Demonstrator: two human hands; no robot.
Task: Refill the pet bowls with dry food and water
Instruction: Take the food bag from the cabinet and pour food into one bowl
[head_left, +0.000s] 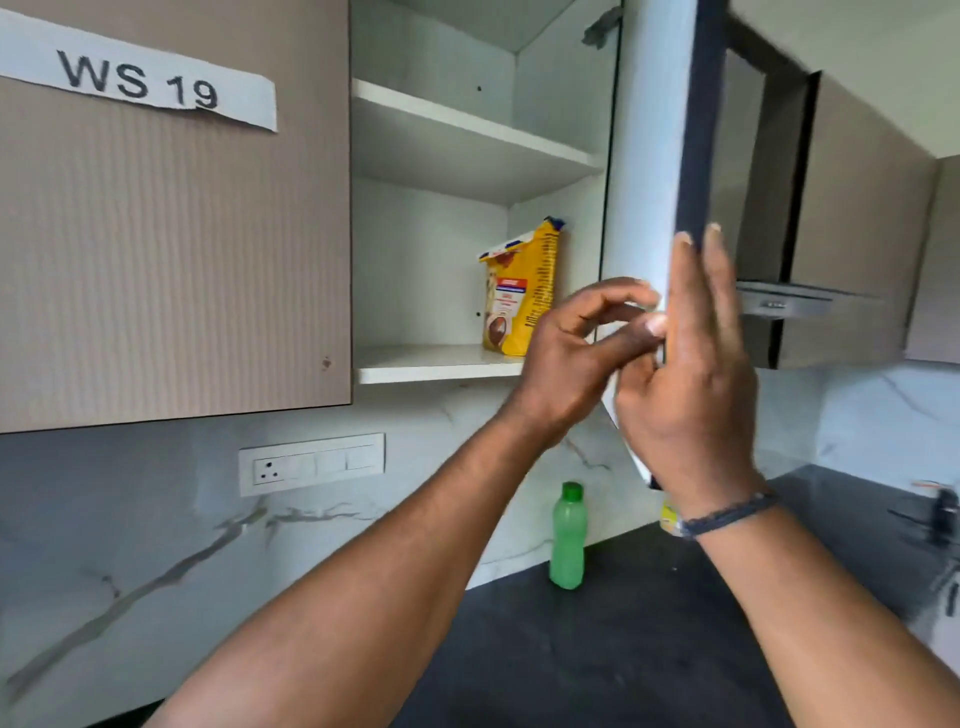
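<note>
Taupe ribbed cabinet fronts fill the upper part of the view; the closed door on the left carries a white paper label reading "WS 19". Next to it a wall cabinet stands open, white inside, with two shelves. Its door is swung out edge-on toward the camera, white on the inner face and dark along the edge. Below runs a pale marbled backsplash with a white socket plate, and a dark desk spreads across the lower right.

Both forearms reach up from the bottom. The right hand lies flat against the door's lower edge, fingers straight and pointing up along it, a dark braided band at the wrist. The left hand sits just beside it, fingers curled narrow with the thumb tip touching the door edge; it grips nothing else.

On the lower shelf, at the right rear corner, stands the dry food bag: yellow, upright, its top crumpled and open, with a red and white label and a brown picture on the front. Its contents cannot be seen. The upper shelf shows only bare white board.

A green plastic bottle with a green cap stands upright on the desk against the backsplash, below the cabinet.
</note>
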